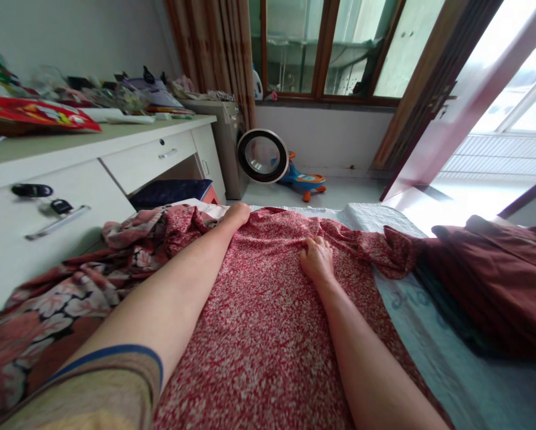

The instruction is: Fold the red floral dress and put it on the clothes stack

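A red-and-white speckled dress (259, 322) lies spread on the bed in front of me, its collar end away from me and a sleeve crumpled out to the right. At the far left shoulder, my left hand (239, 213) is closed on the cloth, its fingertips mostly hidden. My right hand (318, 257) rests below the collar on the right, with bent fingers gathering the fabric. Left of the dress, a bunched floral cloth (70, 298) in pink and black lies partly under my left arm.
Folded dark red clothes (501, 280) are stacked on the pale blue bed sheet (433, 334) at right. On the left stands a white desk (146, 155) crowded with items. Beyond are a washing machine with its round door (263, 156) open and a blue-orange ride-on toy (303, 179).
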{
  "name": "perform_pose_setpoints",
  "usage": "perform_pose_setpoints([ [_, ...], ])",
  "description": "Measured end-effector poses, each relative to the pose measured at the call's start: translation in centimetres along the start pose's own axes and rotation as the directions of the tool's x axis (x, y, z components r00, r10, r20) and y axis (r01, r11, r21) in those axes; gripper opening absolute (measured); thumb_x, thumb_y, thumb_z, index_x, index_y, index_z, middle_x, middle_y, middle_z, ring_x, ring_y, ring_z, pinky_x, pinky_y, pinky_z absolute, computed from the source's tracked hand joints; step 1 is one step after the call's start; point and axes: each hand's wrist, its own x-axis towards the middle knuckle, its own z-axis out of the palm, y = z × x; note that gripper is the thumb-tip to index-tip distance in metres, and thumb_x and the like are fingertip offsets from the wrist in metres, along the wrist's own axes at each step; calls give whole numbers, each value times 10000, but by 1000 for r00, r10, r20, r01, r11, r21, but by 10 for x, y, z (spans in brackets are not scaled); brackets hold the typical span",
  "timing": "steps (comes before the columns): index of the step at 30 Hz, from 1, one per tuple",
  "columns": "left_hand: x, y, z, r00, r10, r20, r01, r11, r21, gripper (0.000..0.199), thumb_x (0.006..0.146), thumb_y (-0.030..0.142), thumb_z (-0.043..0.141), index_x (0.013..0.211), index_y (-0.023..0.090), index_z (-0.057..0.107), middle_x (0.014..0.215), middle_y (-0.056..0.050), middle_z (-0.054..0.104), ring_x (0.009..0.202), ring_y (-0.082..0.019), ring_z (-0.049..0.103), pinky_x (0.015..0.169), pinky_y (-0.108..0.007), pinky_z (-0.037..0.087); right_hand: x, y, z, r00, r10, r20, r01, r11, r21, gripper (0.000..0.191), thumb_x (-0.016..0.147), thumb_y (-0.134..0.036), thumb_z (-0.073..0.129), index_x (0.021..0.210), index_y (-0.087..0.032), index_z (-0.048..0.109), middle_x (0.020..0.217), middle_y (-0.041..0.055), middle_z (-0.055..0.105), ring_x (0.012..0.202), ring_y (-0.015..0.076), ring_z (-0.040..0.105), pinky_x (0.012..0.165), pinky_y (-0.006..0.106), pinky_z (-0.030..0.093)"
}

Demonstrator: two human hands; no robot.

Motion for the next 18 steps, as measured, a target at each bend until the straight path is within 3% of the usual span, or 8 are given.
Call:
perform_pose_setpoints([
  [5,-2,2,3,999,-16,41,17,1000,-13,392,889,482,530,963,174,761,937,-94,759,848,-210,683,697,-245,470,0,0,0,1000,2,-2,-2,1000,5,249,864,-232,513,1021,-235,706,1134,94,626,1111,257,507,943,351,374],
  [8,-2,0,1,997,-21,79,21,1000,4,243,795,388,669,883,187,772,841,-68,755,769,-193,676,680,-242,473,-1,-1,-1,1000,3,-1,-3,1000,7,252,859,-229,515,1023,-236,707,1135,96,625,1111,260,503,937,355,373],
  [12,-1,3,-1,999,-37,38,35,998,54,214,689,207,741,900,192,770,1005,-95,749,903,-236,685,769,-273,499,-1,-1,-1,1000,2,-7,-2,1000,4,251,851,-230,517,1017,-231,704,1131,96,624,1102,258,505,913,351,379],
  [15,1,9,0,998,-50,-26,52,996,78,268,730,156,688,987,184,756,1161,-132,707,1024,-284,666,837,-330,508,-1,0,0,1000,-8,-22,9,1000,2,252,852,-228,511,1015,-229,702,1127,95,625,1095,255,508,903,347,382],
  [18,4,14,1,996,-70,-60,75,994,78,295,798,156,610,1065,171,736,1146,-150,712,1043,-299,662,849,-361,512,-1,0,1,999,-12,-30,13,1000,3,253,856,-231,507,1016,-229,703,1118,94,628,1093,257,510,902,348,383],
])
